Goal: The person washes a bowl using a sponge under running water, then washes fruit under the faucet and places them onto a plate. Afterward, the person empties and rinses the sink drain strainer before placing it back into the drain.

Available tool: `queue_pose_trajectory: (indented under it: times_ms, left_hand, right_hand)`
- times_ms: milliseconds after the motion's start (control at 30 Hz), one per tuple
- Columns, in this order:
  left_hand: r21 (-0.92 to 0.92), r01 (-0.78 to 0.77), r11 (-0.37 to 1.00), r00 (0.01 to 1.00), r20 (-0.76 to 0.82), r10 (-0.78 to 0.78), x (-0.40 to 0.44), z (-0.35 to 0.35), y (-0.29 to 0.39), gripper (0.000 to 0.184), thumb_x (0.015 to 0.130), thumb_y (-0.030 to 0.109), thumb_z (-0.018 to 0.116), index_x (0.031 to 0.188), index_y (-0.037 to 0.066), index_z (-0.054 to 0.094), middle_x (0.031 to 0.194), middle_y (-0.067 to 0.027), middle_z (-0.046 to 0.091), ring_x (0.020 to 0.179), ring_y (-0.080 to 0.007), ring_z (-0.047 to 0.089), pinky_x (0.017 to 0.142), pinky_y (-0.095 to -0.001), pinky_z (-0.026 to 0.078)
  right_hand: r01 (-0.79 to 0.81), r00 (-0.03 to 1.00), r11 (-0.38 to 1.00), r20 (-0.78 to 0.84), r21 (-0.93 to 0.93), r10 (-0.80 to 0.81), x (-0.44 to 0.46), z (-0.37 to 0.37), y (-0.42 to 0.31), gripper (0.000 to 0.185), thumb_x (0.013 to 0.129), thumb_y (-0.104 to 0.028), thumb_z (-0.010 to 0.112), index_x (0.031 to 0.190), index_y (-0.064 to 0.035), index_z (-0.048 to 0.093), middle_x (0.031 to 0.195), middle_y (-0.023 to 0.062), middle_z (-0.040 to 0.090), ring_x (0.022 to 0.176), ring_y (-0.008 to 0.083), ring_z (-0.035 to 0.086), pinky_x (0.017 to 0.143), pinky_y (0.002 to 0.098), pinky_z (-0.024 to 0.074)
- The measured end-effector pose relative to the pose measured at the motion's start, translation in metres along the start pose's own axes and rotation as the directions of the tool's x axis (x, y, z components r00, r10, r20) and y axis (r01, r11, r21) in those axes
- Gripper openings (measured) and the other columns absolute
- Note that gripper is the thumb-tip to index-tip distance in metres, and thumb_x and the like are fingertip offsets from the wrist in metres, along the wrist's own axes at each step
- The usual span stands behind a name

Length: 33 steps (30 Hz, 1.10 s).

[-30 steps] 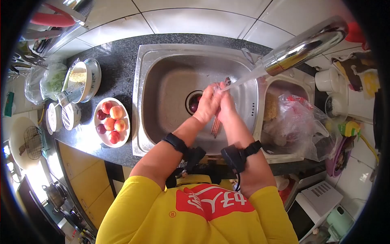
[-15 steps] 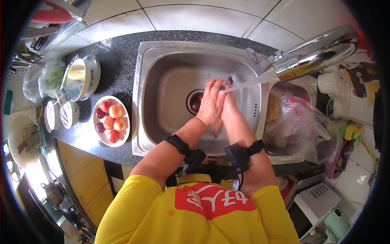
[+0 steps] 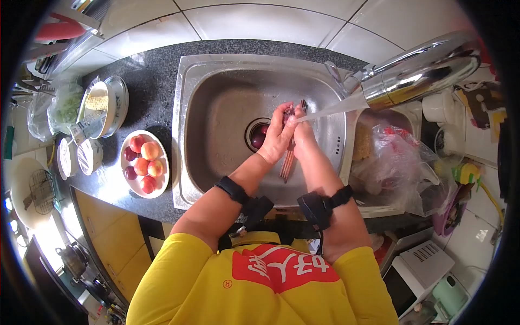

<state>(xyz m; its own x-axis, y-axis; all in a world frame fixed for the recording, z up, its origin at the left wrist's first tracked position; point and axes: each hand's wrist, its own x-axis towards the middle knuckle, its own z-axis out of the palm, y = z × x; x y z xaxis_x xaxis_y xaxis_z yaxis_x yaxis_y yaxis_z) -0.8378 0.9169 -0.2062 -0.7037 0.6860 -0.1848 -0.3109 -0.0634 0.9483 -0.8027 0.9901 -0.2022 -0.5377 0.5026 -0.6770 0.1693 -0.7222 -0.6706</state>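
Under the running faucet (image 3: 392,86), my left hand (image 3: 277,135) and my right hand (image 3: 304,134) are pressed together over the large sink basin (image 3: 216,119). Between their curled fingers shows a dark red plum (image 3: 288,115), partly covered by the fingers and the water. A bundle of brown chopsticks (image 3: 287,167) lies in the basin beneath my hands, its middle hidden. Other dark plums (image 3: 257,141) rest at the drain, left of my left hand.
On the counter at the left stand a white plate (image 3: 126,181) of red fruit, a bowl with corn (image 3: 97,103) and small white containers (image 3: 89,157). A clear plastic bag (image 3: 398,168) fills the smaller basin at the right. A microwave (image 3: 420,273) sits lower right.
The flattened fingers of my left hand have curled, and a dark plum now shows between my hands. The view has shifted slightly. Water keeps running.
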Motion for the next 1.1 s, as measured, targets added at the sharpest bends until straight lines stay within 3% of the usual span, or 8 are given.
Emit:
queue_pose_trajectory:
  times_ms: [67, 133, 233, 367, 467, 600, 833, 1100]
  left_hand:
    - [0.121, -0.092, 0.988, 0.996, 0.033, 0.089, -0.001, -0.006, 0.003, 0.029, 0.091, 0.026, 0.051, 0.112, 0.006, 0.050, 0.101, -0.0060, 0.054, 0.092, -0.0120, 0.048, 0.084, -0.0283, 0.040]
    - [-0.083, 0.377, 0.922, 0.907, -0.167, -0.386, 0.001, 0.002, 0.037, 0.027, 0.093, 0.030, 0.044, 0.101, 0.006, 0.055, 0.085, -0.0054, 0.057, 0.082, -0.0137, 0.052, 0.077, -0.0292, 0.044]
    - [-0.152, 0.258, 0.954, 0.948, -0.150, -0.281, 0.012, -0.008, 0.019, 0.037, 0.094, 0.035, 0.038, 0.099, 0.004, 0.057, 0.085, -0.0091, 0.060, 0.082, -0.0184, 0.056, 0.080, -0.0327, 0.045]
    - [-0.677, 0.375, 0.633, 0.890, 0.070, -0.452, 0.013, -0.010, 0.003, 0.046, 0.095, 0.041, 0.032, 0.108, 0.004, 0.055, 0.103, -0.0114, 0.060, 0.094, -0.0227, 0.055, 0.085, -0.0370, 0.044]
    - [-0.524, 0.268, 0.809, 0.963, 0.133, -0.232, -0.003, -0.006, 0.003, 0.043, 0.096, 0.039, 0.034, 0.126, 0.010, 0.040, 0.115, -0.0049, 0.052, 0.098, -0.0154, 0.051, 0.083, -0.0312, 0.043]
    - [-0.080, 0.088, 0.993, 0.981, 0.182, -0.072, -0.007, -0.016, 0.006, 0.045, 0.092, 0.031, 0.049, 0.129, 0.012, 0.035, 0.109, -0.0037, 0.051, 0.092, -0.0116, 0.048, 0.079, -0.0270, 0.042]
    - [0.536, -0.246, 0.807, 0.967, 0.199, 0.162, -0.001, -0.031, 0.021, 0.053, 0.080, 0.029, 0.066, 0.121, 0.007, 0.042, 0.097, -0.0106, 0.053, 0.088, -0.0223, 0.051, 0.083, -0.0325, 0.042]
    - [0.236, -0.065, 0.969, 0.969, 0.246, 0.005, 0.000, -0.028, 0.006, 0.040, 0.092, 0.031, 0.048, 0.120, 0.003, 0.042, 0.118, -0.0117, 0.046, 0.103, -0.0215, 0.047, 0.086, -0.0315, 0.040]
  right_hand:
    - [-0.119, 0.993, 0.993, 0.009, 0.001, 0.119, -0.027, 0.011, -0.021, 0.038, 0.091, -0.044, 0.041, 0.100, -0.0094, 0.054, 0.090, 0.0036, 0.056, 0.079, 0.0162, 0.055, 0.066, 0.0317, 0.0455]
    - [-0.241, 0.970, 0.970, 0.016, -0.003, 0.241, -0.035, 0.016, -0.020, 0.036, 0.089, -0.038, 0.045, 0.102, -0.0061, 0.054, 0.094, 0.0047, 0.057, 0.083, 0.0180, 0.055, 0.073, 0.0316, 0.0454]
    - [0.466, 0.881, 0.840, 0.233, -0.277, -0.412, -0.023, 0.013, 0.005, 0.045, 0.087, -0.043, 0.049, 0.105, -0.0014, 0.052, 0.099, 0.0077, 0.059, 0.089, 0.0241, 0.058, 0.080, 0.0372, 0.0447]
    - [0.383, 0.909, 0.748, 0.076, -0.542, -0.411, 0.000, 0.004, 0.014, 0.042, 0.085, -0.045, 0.051, 0.094, -0.0044, 0.057, 0.082, 0.0056, 0.060, 0.078, 0.0206, 0.059, 0.071, 0.0345, 0.0457]
    - [-0.024, 0.998, 0.999, -0.052, 0.038, 0.026, 0.016, -0.005, 0.014, 0.038, 0.085, -0.047, 0.049, 0.087, -0.0103, 0.058, 0.076, 0.0048, 0.058, 0.066, 0.0184, 0.058, 0.054, 0.0309, 0.0443]
    - [-0.444, 0.895, 0.896, 0.056, 0.016, 0.443, -0.011, -0.005, -0.024, 0.041, 0.088, -0.053, 0.038, 0.065, -0.0200, 0.047, 0.045, -0.0044, 0.037, 0.028, 0.0107, 0.028, 0.030, 0.0243, 0.0258]
    - [-0.265, 0.962, 0.952, 0.032, -0.150, 0.273, -0.027, 0.001, -0.024, 0.049, 0.084, -0.064, 0.039, 0.075, -0.0169, 0.050, 0.052, -0.0050, 0.041, 0.035, 0.0078, 0.034, 0.032, 0.0217, 0.0248]
    - [-0.117, 0.962, 0.975, 0.222, -0.187, 0.158, -0.025, -0.008, -0.020, 0.037, 0.090, -0.051, 0.040, 0.092, -0.0154, 0.050, 0.065, -0.0025, 0.046, 0.043, 0.0070, 0.038, 0.036, 0.0222, 0.0246]
